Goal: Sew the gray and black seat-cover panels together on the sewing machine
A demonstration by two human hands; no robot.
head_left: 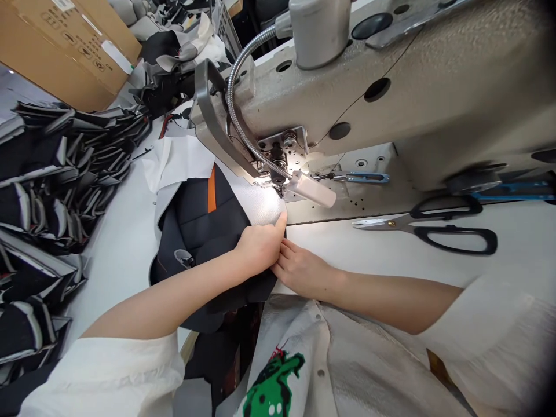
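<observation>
A padded black fabric piece [197,231] with an orange stripe lies on the sewing table, its white mesh underside [256,202] turned up near the needle. My left hand [260,249] rests on it, closed at its edge, with the index finger stretched toward the presser foot [280,188]. Just right of it, my right hand [302,269] pinches the same edge between thumb and fingertips. The sewing machine [360,110] stands over the work, and its small lamp [311,189] lights the needle area. Part of the fabric hangs over the table's front edge.
Black-handled scissors [434,223] lie on the table at right. Blue thread snips [360,177] rest on the machine bed. Stacked black and grey pieces [65,174] fill the left side. A cardboard box [65,52] stands at back left, beside heaped fabric [182,52].
</observation>
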